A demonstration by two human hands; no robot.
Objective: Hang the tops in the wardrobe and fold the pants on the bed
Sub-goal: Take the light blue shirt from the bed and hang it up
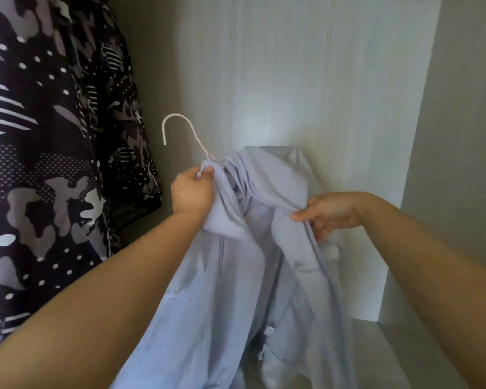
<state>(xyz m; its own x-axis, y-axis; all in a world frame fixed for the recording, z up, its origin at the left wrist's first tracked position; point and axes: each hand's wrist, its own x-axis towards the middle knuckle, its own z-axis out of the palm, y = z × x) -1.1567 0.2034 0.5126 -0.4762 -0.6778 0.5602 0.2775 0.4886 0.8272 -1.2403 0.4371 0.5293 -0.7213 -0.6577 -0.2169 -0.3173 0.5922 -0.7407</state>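
- The pale blue cotton shirt is up inside the wardrobe, draped over a thin white wire hanger whose hook pokes out above the collar, tilted left.
- The left hand is clenched on the shirt's collar together with the hanger's neck.
- The right hand pinches the shirt's front edge between thumb and fingers, just right of the collar.
- The shirt's tails trail down onto the grey wardrobe floor.
- A black-and-grey camouflage-print garment hangs on the left, apart from the shirt.
- The pale wood-grain back panel stands behind.
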